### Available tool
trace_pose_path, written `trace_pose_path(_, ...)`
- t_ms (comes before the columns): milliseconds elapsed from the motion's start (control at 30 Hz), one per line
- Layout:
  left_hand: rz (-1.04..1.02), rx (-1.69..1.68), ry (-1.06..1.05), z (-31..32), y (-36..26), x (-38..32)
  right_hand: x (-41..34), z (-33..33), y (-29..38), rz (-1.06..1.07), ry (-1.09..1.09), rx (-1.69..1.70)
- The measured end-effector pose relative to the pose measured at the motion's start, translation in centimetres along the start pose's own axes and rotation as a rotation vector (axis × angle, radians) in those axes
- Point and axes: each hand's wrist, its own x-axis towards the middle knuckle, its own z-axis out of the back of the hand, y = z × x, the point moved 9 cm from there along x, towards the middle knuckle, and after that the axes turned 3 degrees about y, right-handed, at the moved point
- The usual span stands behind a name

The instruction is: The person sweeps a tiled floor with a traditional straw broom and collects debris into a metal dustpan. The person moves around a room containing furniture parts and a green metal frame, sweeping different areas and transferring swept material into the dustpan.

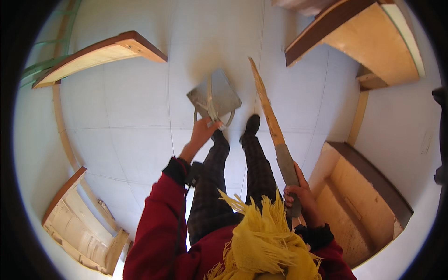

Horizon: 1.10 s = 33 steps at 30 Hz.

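Note:
My left hand (206, 131) grips the handle end of a grey metal dustpan (224, 92). The pan hangs or rests in front of my left shoe; I cannot tell whether it touches the floor. In my right hand (300, 194) is a straw hand broom (267, 105), its grey grip (287, 164) held near the end. The bristles taper to a narrow tip that points ahead, right of the dustpan and apart from it. My two dark shoes (252, 124) stand on the pale floor below.
Wooden furniture lines both sides: a long brown-edged piece (101, 56) far left, a slatted-looking frame (80, 227) near left, a tall unit (371, 45) far right and an open-fronted box unit (357, 206) near right. A green frame (45, 66) stands at far left. The yellow scarf (269, 245) hangs before me.

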Motion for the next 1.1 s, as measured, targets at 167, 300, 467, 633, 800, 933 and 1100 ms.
trace_pose_path(167, 0.058, -0.061, -0.100, 3.9, -2.8, -4.2, -2.7, 1.1, 1.9, 0.079, -0.047, -0.105)
trace_pose_path(300, 0.131, -0.214, -0.206, 7.2, -4.2, -5.6, -3.9, 0.7, 3.1, 0.123, -0.017, -0.031)
trace_pose_path(467, 0.099, -0.545, -0.319, 9.8, -6.7, -4.4, -2.2, 0.6, 5.9, 0.112, 0.056, 0.009)
trace_pose_path(633, 0.077, -0.705, -0.404, 12.9, -13.7, -1.8, 2.3, 1.6, 13.0, 0.120, 0.176, 0.063)
trace_pose_path(800, -0.056, -0.710, -0.538, 17.6, -23.6, 0.9, 5.9, 2.8, 21.8, 0.074, 0.268, 0.179)
trace_pose_path(933, -0.112, -0.700, -0.685, 22.7, -28.9, 1.8, 8.7, 2.6, 29.4, 0.050, 0.268, 0.133)
trace_pose_path(1100, -0.218, -0.689, -0.856, 29.6, -33.3, 1.3, 13.8, -1.4, 39.4, 0.095, 0.332, 0.178)
